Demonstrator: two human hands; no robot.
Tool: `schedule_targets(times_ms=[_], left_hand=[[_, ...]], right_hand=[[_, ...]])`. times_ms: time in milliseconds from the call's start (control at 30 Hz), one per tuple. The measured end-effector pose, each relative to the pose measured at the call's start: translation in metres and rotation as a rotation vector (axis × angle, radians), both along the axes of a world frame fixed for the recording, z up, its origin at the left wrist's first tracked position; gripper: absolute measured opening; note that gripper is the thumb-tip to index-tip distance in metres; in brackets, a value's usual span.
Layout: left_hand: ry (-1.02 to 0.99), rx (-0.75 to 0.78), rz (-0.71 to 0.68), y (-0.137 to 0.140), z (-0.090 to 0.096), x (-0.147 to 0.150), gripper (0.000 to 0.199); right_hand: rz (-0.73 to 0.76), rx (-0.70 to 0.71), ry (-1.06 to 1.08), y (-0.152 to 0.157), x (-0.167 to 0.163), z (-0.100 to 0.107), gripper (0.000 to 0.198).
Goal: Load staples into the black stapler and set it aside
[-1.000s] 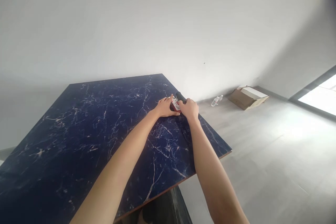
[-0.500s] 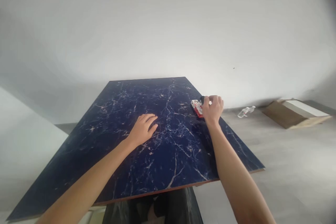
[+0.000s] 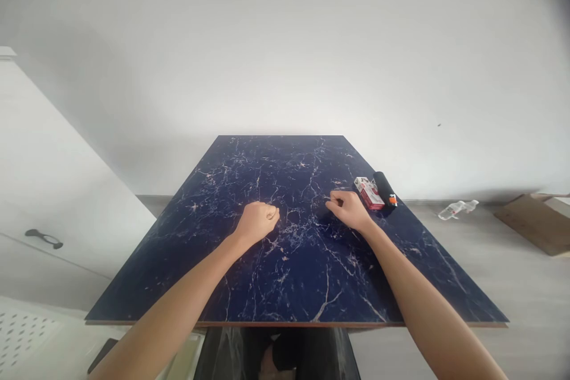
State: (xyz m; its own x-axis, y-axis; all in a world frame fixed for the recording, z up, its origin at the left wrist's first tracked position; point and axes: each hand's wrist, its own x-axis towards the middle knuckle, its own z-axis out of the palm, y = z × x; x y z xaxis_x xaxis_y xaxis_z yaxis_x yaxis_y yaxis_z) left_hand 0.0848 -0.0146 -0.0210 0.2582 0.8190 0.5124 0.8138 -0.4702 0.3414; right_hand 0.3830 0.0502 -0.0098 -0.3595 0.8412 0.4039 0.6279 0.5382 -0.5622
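Note:
My left hand (image 3: 257,224) is closed in a fist over the middle of the dark blue marble-patterned tabletop (image 3: 285,285), with no object showing in it. Across from it, my right hand (image 3: 350,209) is curled with the thumb against the fingers, and nothing is seen in its grasp. Just beyond the right hand lies a small red-and-white box (image 3: 369,193). Along the box's right side rests a black cylindrical object (image 3: 385,188) with an orange-and-white mark near its end, close to the table's right edge. Neither item is touched by a hand.
A white cabinet with a dark handle (image 3: 43,238) stands on the left. Beyond the table's right edge, a clear plastic bottle (image 3: 456,209) and a cardboard box (image 3: 532,222) lie on the floor. A pale wall (image 3: 285,59) rises behind the table.
My right hand has let go of the black cylindrical object and come back toward the table's middle. My left hand has closed from open fingers into a fist. The view has turned left.

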Motion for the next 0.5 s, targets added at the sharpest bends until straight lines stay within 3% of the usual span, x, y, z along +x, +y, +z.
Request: schedule_targets(times_ms=[233, 500], left_hand=[[-0.129, -0.104, -0.043, -0.006, 0.012, -0.005, 0.051], [-0.157, -0.193, -0.017, 0.003, 0.007, -0.017, 0.052]], right_hand=[[0.027, -0.018, -0.019, -0.003, -0.006, -0.002, 0.033], [-0.011, -0.053, -0.014, 0.001, -0.001, -0.005, 0.033]])
